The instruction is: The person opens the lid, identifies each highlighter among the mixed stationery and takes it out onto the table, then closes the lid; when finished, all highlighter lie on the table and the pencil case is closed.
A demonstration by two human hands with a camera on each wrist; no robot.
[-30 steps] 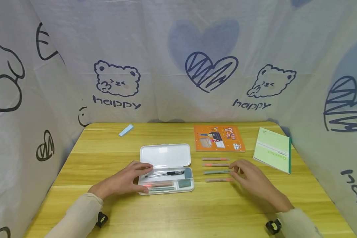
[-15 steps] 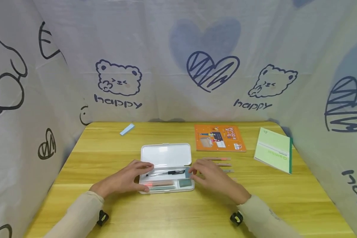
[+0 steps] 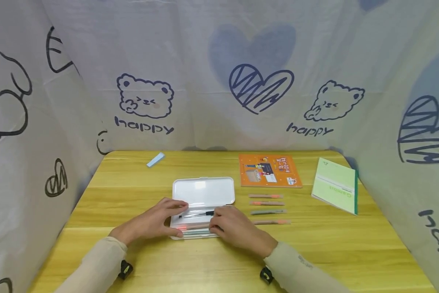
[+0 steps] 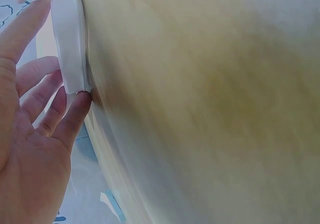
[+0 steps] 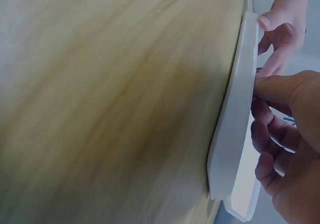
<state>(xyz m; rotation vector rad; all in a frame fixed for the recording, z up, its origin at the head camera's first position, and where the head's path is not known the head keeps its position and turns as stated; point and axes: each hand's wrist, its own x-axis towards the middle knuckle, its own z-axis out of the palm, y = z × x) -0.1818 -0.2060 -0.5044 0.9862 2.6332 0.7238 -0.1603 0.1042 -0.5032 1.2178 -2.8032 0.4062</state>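
Observation:
A white pencil case lies open on the table, its lid folded back. My left hand grips its left end, thumb at the front corner and fingers toward the hinge side; in the left wrist view the fingers touch the case end. Inside lie a black clear-barrelled pen, a pinkish pen and a grey-green pen. Over the right part, my right hand pinches the pinkish pen's right end with curled fingers. That hand hides the case's right compartments; its fingertips are partly hidden by the rim.
Right of the case lie several pens in a column, including a green one. Behind them is an orange booklet, with a light green notebook farther right. A pale blue strip lies at the back left. Printed cloth surrounds the table.
My right hand has moved left from the pens on the table to inside the case's right part, covering the erasers there. My left hand stays on the case end.

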